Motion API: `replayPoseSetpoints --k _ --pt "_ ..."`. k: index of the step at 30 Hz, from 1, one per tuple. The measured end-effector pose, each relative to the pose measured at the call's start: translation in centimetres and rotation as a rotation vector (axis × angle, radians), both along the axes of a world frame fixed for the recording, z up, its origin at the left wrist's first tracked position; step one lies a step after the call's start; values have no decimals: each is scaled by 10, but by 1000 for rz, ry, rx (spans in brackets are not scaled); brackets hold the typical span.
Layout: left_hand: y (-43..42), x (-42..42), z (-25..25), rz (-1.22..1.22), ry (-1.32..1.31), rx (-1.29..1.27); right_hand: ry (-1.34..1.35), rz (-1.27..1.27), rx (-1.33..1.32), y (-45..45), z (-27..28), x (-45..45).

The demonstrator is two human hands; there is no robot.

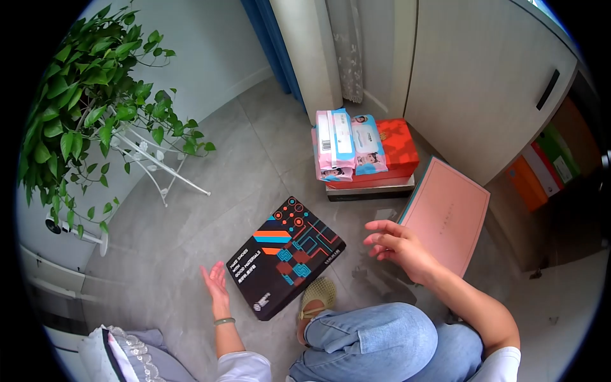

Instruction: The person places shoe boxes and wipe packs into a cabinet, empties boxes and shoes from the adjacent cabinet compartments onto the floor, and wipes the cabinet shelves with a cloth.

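Loosely spread left hand (217,288), curved right hand (405,252)

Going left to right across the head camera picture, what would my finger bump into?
Trailing leafy plant → left hand → black shoe box → right hand → pink box → black cabinet handle.
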State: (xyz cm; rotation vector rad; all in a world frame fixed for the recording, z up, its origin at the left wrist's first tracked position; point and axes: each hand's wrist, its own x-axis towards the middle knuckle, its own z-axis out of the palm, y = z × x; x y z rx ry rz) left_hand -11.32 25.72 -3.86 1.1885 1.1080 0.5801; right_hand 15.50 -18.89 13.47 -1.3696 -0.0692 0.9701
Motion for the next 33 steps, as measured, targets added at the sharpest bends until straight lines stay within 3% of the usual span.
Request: replayPoseSetpoints --k 3,8,9,10,13,14,19,23,24,26,30,32,33 --pt "-45 3 12 69 156 116 12 17 -10 2 -3 -3" --pt "-111 -7 -66 -61 274 387 22 14 -35 4 -3 -5" --pt "-119 -9 -62 31 175 127 26 32 -31 5 -5 -6" --pt "-128 3 -40 15 74 70 19 45 -25 6 -7 -5" --pt "-119 -6 -46 -105 -251 -407 26 78 -27 5 -14 -10" --pt "-122 -11 -42 -150 -273 -448 32 121 -25 6 -13 -11" --pt "-134 -24 -49 -110 -270 -440 -20 206 -129 21 -17 -16" --pt "-140 -21 -39 -139 -268 -409 -345 373 -395 75 -54 -13" --pt "-140 -23 -40 -126 -249 -394 -551 342 -550 99 -81 -12" --pt "-142 -20 -41 -131 -239 -371 -649 303 -643 126 -86 -2" --pt "-146 -26 -43 -120 -312 -358 -570 224 -699 139 -145 10" --pt "-148 -26 -50 -106 -392 -343 -483 582 -591 125 -169 14" --pt "-147 -27 -54 -107 -391 -347 -481 581 -595 125 -184 8"
